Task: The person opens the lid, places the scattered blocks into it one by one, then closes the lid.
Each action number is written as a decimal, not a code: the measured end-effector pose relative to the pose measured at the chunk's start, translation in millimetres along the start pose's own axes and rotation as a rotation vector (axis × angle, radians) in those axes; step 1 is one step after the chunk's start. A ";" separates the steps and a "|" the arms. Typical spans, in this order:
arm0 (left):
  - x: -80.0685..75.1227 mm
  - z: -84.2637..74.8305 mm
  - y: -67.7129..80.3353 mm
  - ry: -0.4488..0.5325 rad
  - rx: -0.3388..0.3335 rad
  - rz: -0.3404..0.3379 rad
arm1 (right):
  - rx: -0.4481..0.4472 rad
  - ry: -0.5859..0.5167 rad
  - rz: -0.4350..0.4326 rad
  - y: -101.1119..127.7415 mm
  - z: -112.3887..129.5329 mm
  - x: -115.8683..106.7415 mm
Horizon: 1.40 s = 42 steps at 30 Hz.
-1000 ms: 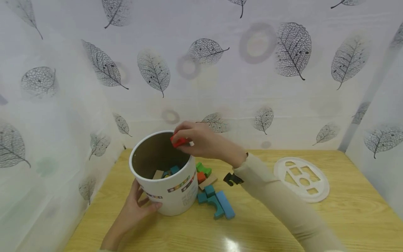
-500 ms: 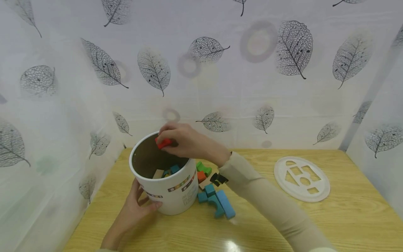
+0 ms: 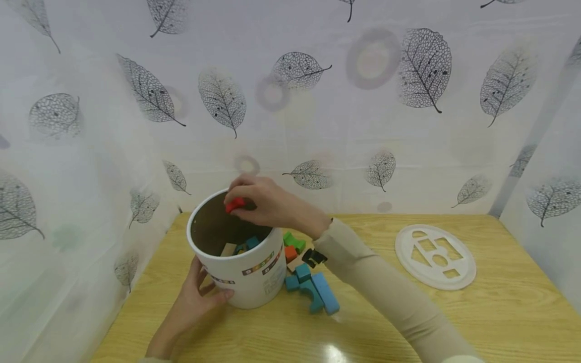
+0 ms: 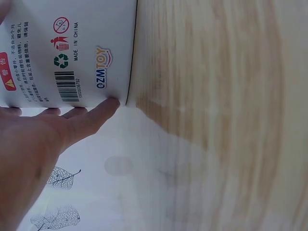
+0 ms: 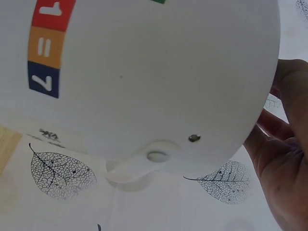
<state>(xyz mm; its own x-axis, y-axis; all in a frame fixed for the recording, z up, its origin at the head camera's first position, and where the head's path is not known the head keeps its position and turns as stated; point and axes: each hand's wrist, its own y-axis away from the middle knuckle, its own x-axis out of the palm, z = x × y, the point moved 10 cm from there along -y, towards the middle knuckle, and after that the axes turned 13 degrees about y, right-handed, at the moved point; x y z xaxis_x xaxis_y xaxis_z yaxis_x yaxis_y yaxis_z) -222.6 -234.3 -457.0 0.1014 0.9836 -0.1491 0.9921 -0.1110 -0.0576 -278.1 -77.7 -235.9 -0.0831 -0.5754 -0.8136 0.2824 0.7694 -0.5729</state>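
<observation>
Red block (image 3: 234, 204): pinched in right hand (image 3: 265, 202), brought further in over bucket (image 3: 251, 285) mouth within the last second; rim apparently cleared, placing under way, not let go yet. Left hand (image 3: 199, 298) gripping bucket's side. Tan block (image 3: 228, 250) inside; loose blocks (image 3: 302, 274) just beside, on table (image 3: 254, 338); lid (image 3: 434, 275) well apart.

The red block (image 3: 234, 204) in my right fingers (image 3: 242, 191) looks matt, the bucket (image 3: 256, 278) smooth plastic, the counter (image 3: 376, 322) glossy wood.

Red block (image 3: 234, 204), white bucket (image 3: 249, 292), yellow wood-grain table (image 3: 372, 322), white leaf-patterned curtain (image 3: 327, 118)
</observation>
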 end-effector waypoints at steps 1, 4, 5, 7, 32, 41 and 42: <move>-0.1 -1.1 0.0 0.000 0.007 0.000 | 0.001 -0.004 -0.006 1.1 -0.6 -0.8; 0.0 -6.1 -0.2 0.007 0.046 0.003 | 0.001 0.004 -0.036 5.8 -2.5 -5.7; -0.2 -8.1 -0.5 0.011 0.062 0.003 | 0.000 0.007 -0.053 8.4 -2.9 -9.1; -0.9 -12.6 -1.7 0.014 0.091 -0.004 | -0.010 0.020 -0.094 15.6 -3.6 -17.3; 6.2 -16.1 -2.0 -0.012 0.131 -0.066 | 0.114 0.164 0.514 256.3 3.2 80.0; 8.8 -17.0 -1.6 0.006 0.137 -0.062 | 0.163 0.319 0.547 265.7 -5.4 72.5; 8.6 -17.8 -1.6 0.005 0.140 -0.062 | 0.159 0.345 0.537 265.6 -6.9 70.3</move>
<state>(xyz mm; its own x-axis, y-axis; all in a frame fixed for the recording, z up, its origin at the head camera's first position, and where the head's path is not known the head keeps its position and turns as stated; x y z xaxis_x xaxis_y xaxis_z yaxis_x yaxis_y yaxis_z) -222.0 -223.1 -440.6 0.0411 0.9898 -0.1366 0.9766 -0.0687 -0.2036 -215.5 88.1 -446.0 -0.1854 0.0190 -0.9825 0.5054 0.8593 -0.0787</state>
